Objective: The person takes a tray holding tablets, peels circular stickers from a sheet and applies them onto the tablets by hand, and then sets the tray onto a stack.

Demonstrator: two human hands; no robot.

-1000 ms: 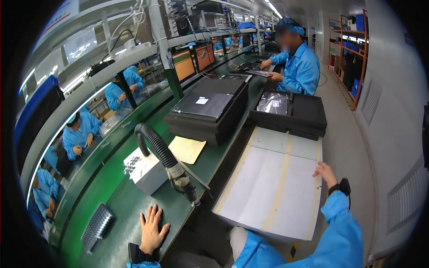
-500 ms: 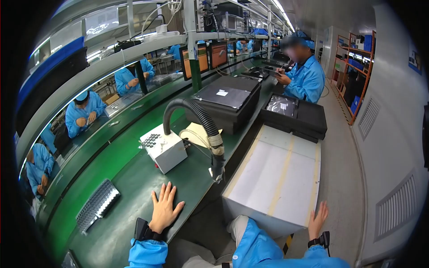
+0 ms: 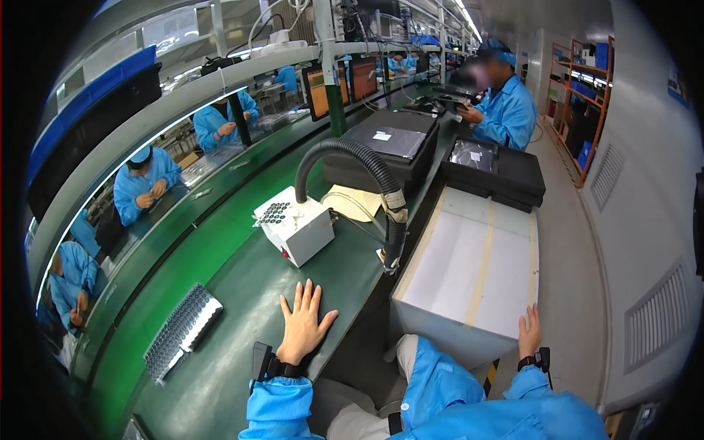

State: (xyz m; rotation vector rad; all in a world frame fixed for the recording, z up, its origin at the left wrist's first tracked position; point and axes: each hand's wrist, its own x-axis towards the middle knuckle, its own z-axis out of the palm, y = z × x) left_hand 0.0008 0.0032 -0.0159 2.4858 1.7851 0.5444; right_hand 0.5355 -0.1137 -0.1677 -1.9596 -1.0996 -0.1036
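Note:
My left hand [image 3: 303, 326] lies flat on the green bench top [image 3: 257, 367], fingers spread, holding nothing. Ahead of it stands a white box [image 3: 312, 242] with a black corrugated hose [image 3: 367, 158] arching out of its top. To its left rests a silver, dimpled plastic tray [image 3: 182, 331]. My right hand [image 3: 529, 334] is at the near right corner of a white-topped cabinet [image 3: 469, 264] striped with yellowish tape. Its fingers are stretched out along the edge, and I see nothing in them.
Black foam cases [image 3: 389, 150] stand farther along the bench; another black case [image 3: 499, 176] sits on the cabinet's far end. A co-worker in blue [image 3: 506, 110] is beyond it. Several people work across the line at left. An aisle and an orange shelf rack [image 3: 583, 110] are at right.
The view has shifted, so the bench and cabinet appear farther right. My right hand has come in against the cabinet's edge. My left hand stays flat on the bench.

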